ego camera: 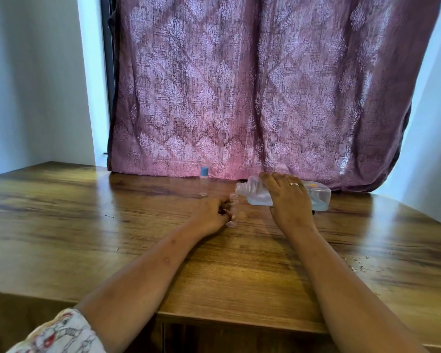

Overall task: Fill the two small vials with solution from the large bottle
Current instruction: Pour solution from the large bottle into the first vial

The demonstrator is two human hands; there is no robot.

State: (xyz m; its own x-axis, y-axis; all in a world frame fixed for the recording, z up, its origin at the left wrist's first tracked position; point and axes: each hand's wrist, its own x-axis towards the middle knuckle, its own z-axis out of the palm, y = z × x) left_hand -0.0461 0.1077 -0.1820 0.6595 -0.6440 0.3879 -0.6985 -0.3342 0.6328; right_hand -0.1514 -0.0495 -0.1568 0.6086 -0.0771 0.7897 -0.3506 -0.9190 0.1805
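My right hand grips the large clear bottle, tipped on its side with its open threaded neck pointing left. Pale blue solution lies along the bottle's lower side. My left hand holds a small clear vial upright on the wooden table, its open mouth just below and left of the bottle's neck. A second small vial with a blue cap stands farther back and to the left, near the curtain. No liquid stream is visible between bottle and vial.
A purple patterned curtain hangs right behind the table's back edge. White walls close in on both sides. Small crumbs lie at the table's right side. The table's front edge runs under my forearms.
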